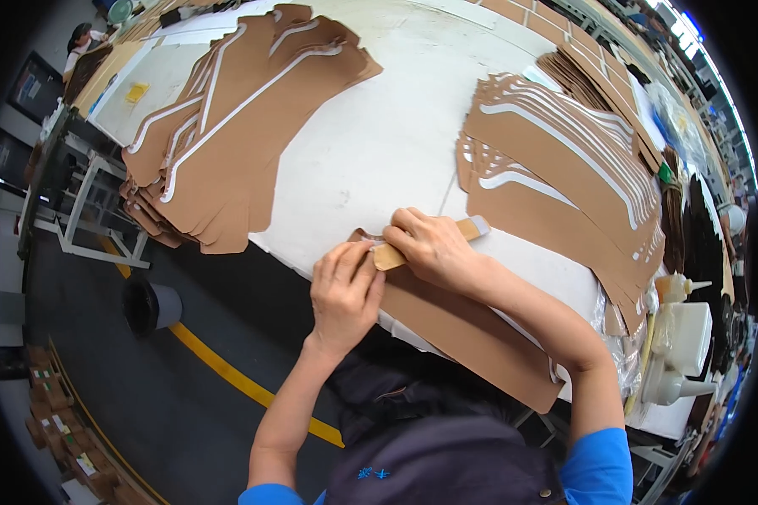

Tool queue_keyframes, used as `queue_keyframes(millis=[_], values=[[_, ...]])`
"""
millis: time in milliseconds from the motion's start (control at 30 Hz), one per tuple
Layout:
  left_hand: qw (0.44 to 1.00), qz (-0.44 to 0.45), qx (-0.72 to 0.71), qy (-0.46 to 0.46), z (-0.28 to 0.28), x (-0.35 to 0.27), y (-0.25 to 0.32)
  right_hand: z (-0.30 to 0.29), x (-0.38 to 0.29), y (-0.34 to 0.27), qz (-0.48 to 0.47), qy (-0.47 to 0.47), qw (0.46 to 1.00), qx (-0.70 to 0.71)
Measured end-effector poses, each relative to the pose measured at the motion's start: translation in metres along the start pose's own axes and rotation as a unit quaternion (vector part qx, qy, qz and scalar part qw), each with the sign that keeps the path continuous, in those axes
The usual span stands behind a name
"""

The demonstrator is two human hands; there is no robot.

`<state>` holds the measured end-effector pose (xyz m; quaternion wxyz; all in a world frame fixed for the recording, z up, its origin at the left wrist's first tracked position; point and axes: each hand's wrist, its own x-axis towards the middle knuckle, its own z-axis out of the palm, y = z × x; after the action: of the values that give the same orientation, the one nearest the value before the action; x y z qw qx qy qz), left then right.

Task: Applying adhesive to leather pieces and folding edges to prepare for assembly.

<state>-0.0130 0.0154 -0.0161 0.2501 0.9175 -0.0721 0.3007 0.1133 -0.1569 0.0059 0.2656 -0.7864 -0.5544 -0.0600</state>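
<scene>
A long brown leather-like panel (461, 334) with a white strip lies along the front edge of the white worktable (385, 151). At the panel's far left end, my left hand (347, 293) pinches its curled edge between thumb and fingers. My right hand (433, 249) grips a flat tan tool (390, 257), apparently wooden, with a pale grey end pointing right. The tool's left end is beside my left fingertips and over the panel. My fingers hide the exact spot where tool and edge meet.
Fanned stacks of similar brown panels lie at left (246, 126) and right (543, 164). Squeeze bottles (673, 385) and a white plastic container (688, 334) stand at the right edge. A dark bucket (151, 306) is on the floor. Another person (85, 44) is at far left.
</scene>
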Motion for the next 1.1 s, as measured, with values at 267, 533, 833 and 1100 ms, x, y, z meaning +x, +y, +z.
queue_keyframes(millis=[267, 533, 833, 1100], values=[[0.999, -0.005, -0.038, -0.016, 0.000, -0.003, -0.006, -0.014, 0.012, -0.017, -0.036, -0.092, 0.985, -0.140], [0.999, -0.003, -0.036, -0.008, 0.005, -0.006, -0.008, -0.012, 0.023, -0.031, -0.054, -0.156, 0.952, -0.259], [0.999, -0.002, -0.016, -0.048, 0.000, -0.002, -0.007, -0.011, 0.025, -0.027, -0.039, -0.139, 0.955, -0.258], [0.998, -0.001, 0.010, -0.066, -0.002, 0.002, -0.004, -0.002, 0.016, -0.023, 0.012, -0.082, 0.974, -0.211]])
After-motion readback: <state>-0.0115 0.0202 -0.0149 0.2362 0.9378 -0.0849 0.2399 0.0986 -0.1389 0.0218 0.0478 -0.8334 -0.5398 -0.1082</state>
